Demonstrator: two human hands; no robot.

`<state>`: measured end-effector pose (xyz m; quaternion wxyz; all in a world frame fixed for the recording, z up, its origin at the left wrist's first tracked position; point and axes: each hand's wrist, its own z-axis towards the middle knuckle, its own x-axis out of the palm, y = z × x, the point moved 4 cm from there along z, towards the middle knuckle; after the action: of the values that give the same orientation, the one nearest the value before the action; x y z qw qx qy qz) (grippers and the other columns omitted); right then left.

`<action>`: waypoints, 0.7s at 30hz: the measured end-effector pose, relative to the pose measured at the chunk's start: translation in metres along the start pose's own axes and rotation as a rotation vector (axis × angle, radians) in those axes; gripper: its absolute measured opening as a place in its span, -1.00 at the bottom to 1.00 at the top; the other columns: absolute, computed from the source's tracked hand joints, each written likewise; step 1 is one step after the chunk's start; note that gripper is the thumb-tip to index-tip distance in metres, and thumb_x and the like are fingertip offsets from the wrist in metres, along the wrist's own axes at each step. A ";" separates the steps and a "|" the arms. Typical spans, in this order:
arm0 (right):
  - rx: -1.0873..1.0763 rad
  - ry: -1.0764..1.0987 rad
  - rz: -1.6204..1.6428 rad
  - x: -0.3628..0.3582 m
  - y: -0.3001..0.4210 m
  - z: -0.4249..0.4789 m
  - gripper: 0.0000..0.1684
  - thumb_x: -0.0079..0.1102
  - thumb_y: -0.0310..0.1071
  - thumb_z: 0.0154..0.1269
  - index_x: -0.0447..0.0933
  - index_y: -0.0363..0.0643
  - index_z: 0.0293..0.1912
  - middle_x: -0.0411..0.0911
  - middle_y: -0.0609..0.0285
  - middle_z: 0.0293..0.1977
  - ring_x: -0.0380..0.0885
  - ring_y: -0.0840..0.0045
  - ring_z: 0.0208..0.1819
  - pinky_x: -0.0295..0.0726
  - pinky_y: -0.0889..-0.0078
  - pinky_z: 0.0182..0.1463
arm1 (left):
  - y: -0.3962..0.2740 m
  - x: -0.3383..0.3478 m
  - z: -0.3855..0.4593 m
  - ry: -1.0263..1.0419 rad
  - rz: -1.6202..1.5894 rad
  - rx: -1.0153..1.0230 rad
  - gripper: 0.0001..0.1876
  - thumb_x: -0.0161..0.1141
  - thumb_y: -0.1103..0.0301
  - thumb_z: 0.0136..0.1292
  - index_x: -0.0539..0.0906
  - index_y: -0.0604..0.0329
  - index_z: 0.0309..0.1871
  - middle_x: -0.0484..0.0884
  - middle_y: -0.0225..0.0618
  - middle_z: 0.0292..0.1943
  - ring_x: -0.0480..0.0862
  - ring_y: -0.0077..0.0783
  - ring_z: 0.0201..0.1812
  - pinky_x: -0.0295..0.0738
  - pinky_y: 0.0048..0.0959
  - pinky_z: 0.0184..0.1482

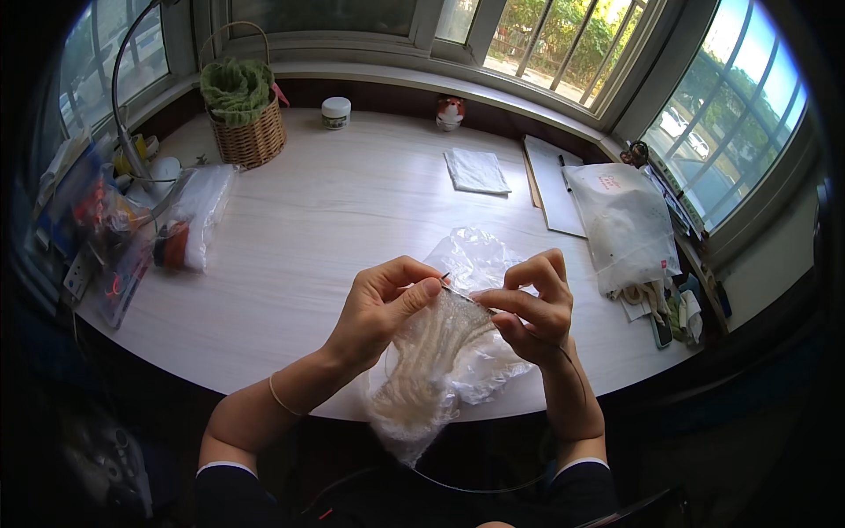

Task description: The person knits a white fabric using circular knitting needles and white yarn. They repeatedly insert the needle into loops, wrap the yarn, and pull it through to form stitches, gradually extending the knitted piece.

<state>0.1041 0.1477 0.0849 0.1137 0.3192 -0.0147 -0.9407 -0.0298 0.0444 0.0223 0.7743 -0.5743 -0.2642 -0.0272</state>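
Cream knitted fabric (pixel 422 369) hangs from knitting needles (pixel 465 296) between my hands and drops over the desk's near edge. My left hand (pixel 389 303) pinches the left needle tip and the fabric's top edge between thumb and forefinger. On the right, my right hand (pixel 538 310) grips the other needle with thumb and fingers, its tip near the left one. A thin cable loops below the fabric, and a dark strand runs by my right wrist. Beneath and behind the work lies a crumpled clear plastic bag (pixel 492 369).
A wicker basket (pixel 251 138) with green knitted fabric, a white jar (pixel 336 113) and a fox figurine (pixel 450 113) stand at the back. A folded white cloth (pixel 476 171), a paper pad (pixel 554 191) and a frosted bag (pixel 624 224) lie right; plastic packets (pixel 198 218) lie left.
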 end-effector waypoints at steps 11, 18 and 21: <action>0.032 -0.072 -0.029 -0.001 -0.003 -0.004 -0.69 0.11 -0.01 0.18 0.53 -0.03 -0.47 0.40 0.35 -0.49 0.29 0.51 -0.39 0.18 0.44 -0.23 | -0.002 0.009 0.000 0.153 0.108 0.089 -0.82 0.14 0.46 0.24 0.59 0.27 -0.11 0.62 -0.31 -0.22 0.59 -0.53 -0.19 0.53 -0.58 -0.10; 0.056 -0.066 0.098 -0.006 -0.007 -0.005 -0.76 0.13 -0.15 0.13 0.55 -0.07 -0.50 0.44 0.33 -0.52 0.30 0.50 -0.44 0.19 0.44 -0.25 | -0.003 0.007 -0.001 0.063 0.035 0.053 -0.82 0.12 0.47 0.24 0.58 0.27 -0.10 0.61 -0.31 -0.23 0.56 -0.58 -0.20 0.50 -0.60 -0.12; 0.089 -0.050 0.162 -0.004 -0.009 -0.006 -0.76 0.14 -0.13 0.13 0.55 -0.07 -0.48 0.45 0.33 -0.51 0.30 0.50 -0.43 0.20 0.44 -0.24 | -0.005 0.007 -0.001 0.062 -0.003 0.052 -0.82 0.13 0.46 0.25 0.60 0.25 -0.11 0.62 -0.29 -0.18 0.57 -0.54 -0.15 0.52 -0.56 -0.04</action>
<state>0.1090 0.1580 0.0819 0.1748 0.2981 -0.0853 -0.9345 -0.0248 0.0438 0.0294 0.7967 -0.5526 -0.2416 -0.0395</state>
